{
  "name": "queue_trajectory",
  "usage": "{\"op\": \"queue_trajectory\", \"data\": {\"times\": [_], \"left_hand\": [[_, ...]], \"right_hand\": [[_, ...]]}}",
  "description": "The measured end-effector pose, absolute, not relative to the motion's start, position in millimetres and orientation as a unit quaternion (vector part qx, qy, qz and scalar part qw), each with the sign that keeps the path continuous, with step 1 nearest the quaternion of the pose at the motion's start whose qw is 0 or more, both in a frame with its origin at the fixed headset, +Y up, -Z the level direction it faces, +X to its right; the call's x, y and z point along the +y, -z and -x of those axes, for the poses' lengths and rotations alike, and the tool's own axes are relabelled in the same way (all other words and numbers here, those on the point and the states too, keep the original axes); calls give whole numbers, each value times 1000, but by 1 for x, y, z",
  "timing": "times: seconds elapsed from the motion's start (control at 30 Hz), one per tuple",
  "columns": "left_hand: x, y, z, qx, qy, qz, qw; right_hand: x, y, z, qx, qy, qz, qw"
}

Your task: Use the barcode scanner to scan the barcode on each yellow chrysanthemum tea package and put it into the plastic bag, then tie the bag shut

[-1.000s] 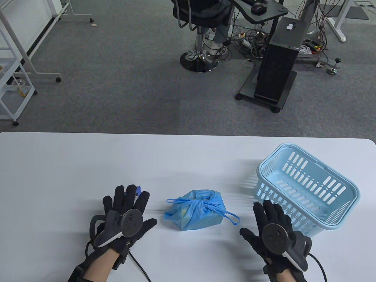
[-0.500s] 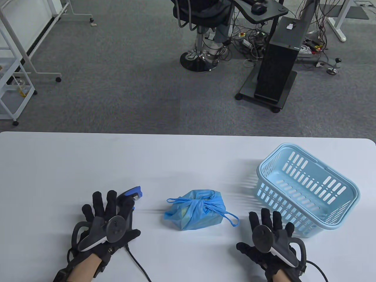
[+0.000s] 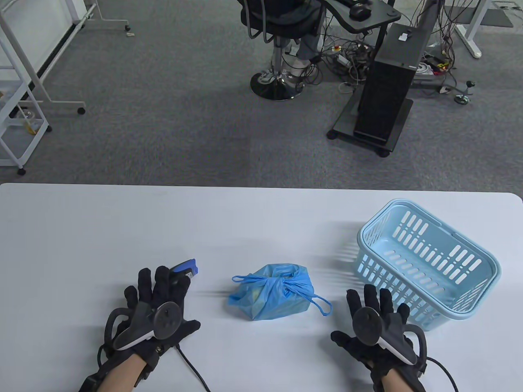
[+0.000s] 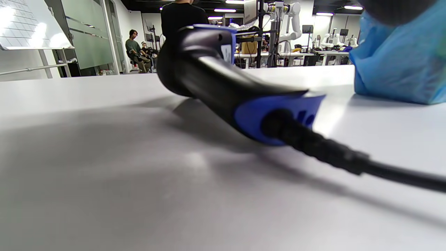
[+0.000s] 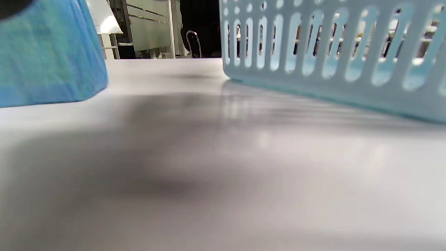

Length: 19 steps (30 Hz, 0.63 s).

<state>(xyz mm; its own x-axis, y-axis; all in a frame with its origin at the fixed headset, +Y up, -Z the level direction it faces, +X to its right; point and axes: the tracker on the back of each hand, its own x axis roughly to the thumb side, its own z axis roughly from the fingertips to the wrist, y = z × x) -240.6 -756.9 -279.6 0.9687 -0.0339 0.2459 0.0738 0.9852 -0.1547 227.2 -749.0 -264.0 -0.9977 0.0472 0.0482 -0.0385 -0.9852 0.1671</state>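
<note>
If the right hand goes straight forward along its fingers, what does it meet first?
Probably the light blue basket: the right hand has its fingertips almost at the basket's near wall. The tied blue bag lies off to its left.

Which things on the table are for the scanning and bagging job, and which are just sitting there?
For the job:
- blue plastic bag, already tied shut
- barcode scanner, lying under the left hand

Just sitting there:
- light blue basket, nothing in it
- right hand, flat on the table, holding nothing
</note>
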Motion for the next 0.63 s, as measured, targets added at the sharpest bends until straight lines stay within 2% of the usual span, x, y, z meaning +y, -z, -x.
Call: {"op": "queue_trajectory", "data": {"times": [0.63], "left_hand": [[-755,273,233,-138,17,86,987]], "right_hand": [[-746,261,-223,80,-996,-29,24]]}}
